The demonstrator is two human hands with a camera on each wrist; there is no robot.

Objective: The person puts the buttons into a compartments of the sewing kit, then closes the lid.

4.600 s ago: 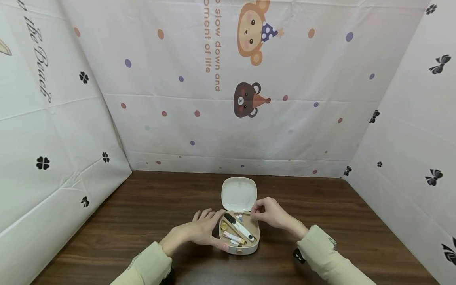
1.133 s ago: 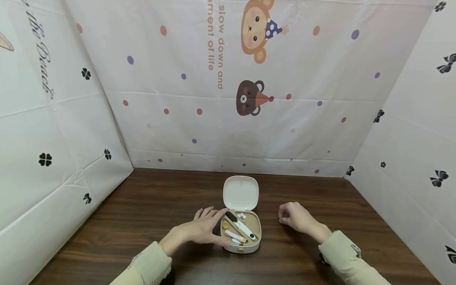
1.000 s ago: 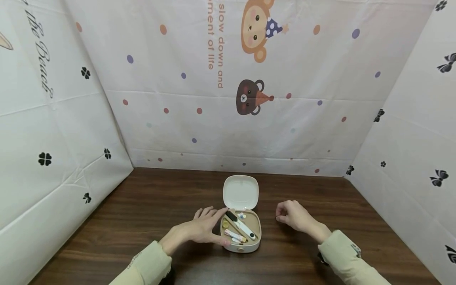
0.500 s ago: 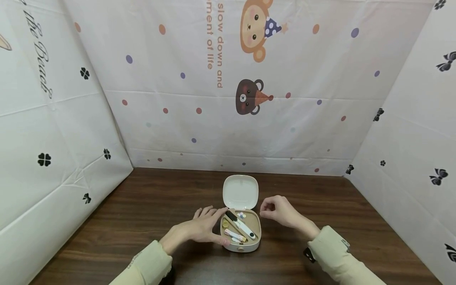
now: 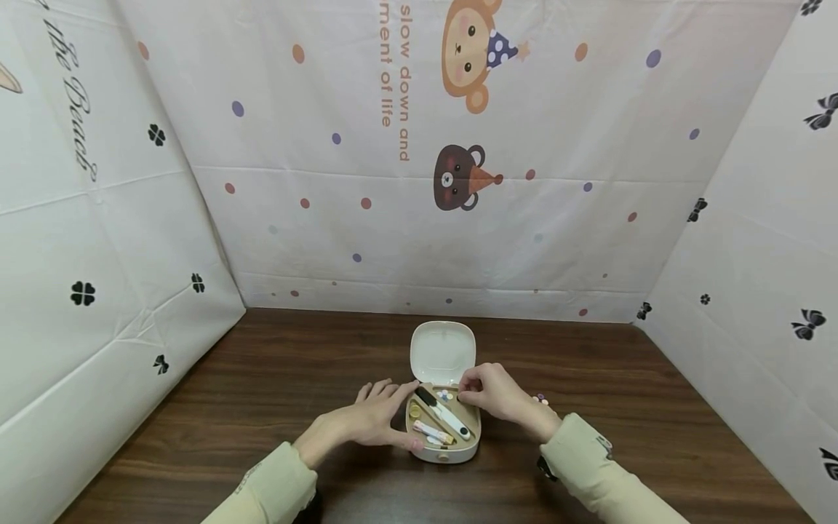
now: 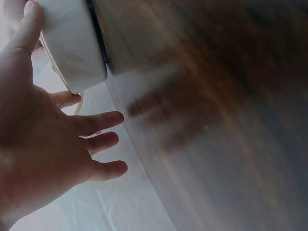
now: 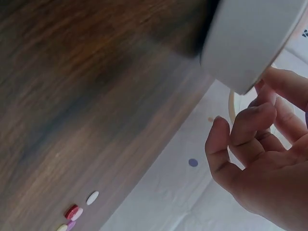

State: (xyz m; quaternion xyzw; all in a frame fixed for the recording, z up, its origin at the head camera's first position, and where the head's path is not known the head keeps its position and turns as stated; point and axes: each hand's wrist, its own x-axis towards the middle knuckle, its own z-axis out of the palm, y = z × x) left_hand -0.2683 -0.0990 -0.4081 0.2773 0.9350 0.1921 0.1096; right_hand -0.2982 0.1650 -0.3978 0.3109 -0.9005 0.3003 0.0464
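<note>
A small white pill box stands with its lid raised. My left hand holds its left side, thumb at the front and index finger at the back corner; the other fingers spread free in the left wrist view. My right hand reaches over the back right of the box, thumb and index finger pinching a tiny dark pill, mostly hidden. Inside the box lie white and blue pills, a white stick with a black end, a pale tube with a yellow end and a yellow round piece.
Several loose pills lie on the dark wooden table, behind the right wrist. In the right wrist view, a white pill and a red one show there. Printed white cloth hangs behind and at both sides.
My right hand has moved left from the table to over the box, and loose pills now show where it was. The left hand stays on the box.
</note>
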